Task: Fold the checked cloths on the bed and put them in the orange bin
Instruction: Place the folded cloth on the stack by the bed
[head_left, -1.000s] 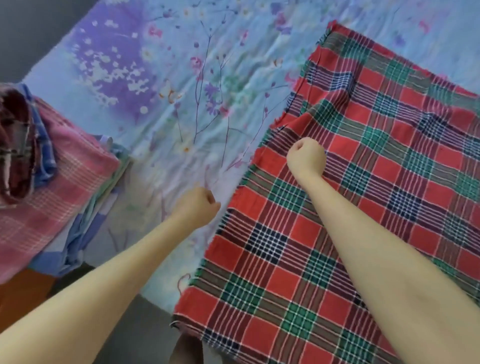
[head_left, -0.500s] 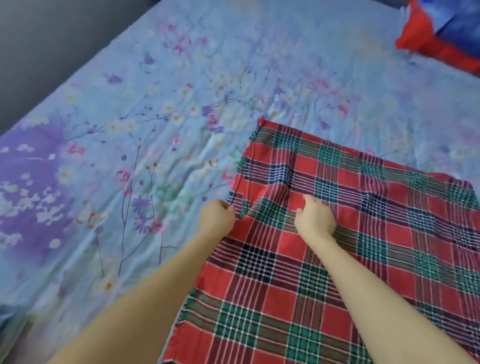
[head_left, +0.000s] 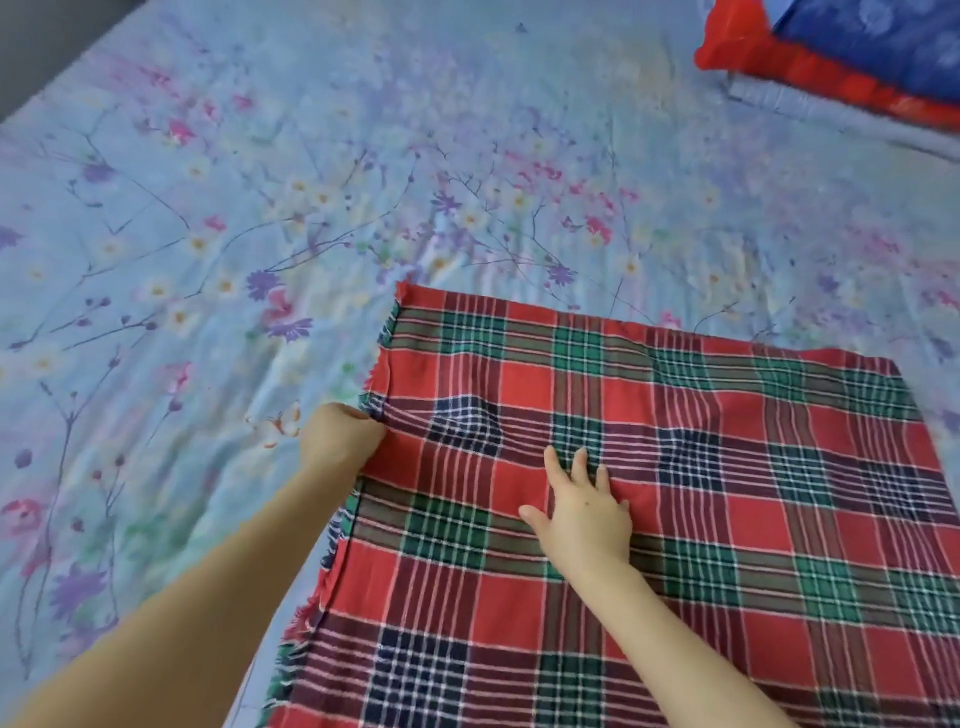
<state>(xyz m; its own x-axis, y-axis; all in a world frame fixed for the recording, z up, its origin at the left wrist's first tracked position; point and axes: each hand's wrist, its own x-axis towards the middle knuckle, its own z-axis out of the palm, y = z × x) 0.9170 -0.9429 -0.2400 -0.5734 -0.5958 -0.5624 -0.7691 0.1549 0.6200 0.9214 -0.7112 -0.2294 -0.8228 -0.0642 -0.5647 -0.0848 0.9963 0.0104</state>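
Bed (head_left: 260, 208): your cloth lies toward its near right side.
Checked cloth (head_left: 727, 467): spread out, still unfolded; the bin is out of view.
Right hand (head_left: 587, 514): your fist has opened, and the fingers now press flat mid-cloth.
Left hand (head_left: 337, 436): curled round the cloth's left edge, so a fold looks imminent.

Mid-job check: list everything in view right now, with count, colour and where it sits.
checked cloth: one, red with green and navy squares and white lines, spread flat on the bed sheet, lower right, running off the bottom of the frame.
bed sheet: one, light blue with purple, pink and white flowers, covering the bed.
pillow: one, blue with a red border, top right corner, partly out of frame.
dark grey surface: one, top left corner, beyond the bed's edge.
left hand: one, gripping the cloth's left edge.
right hand: one, fingers spread, flat on the cloth.
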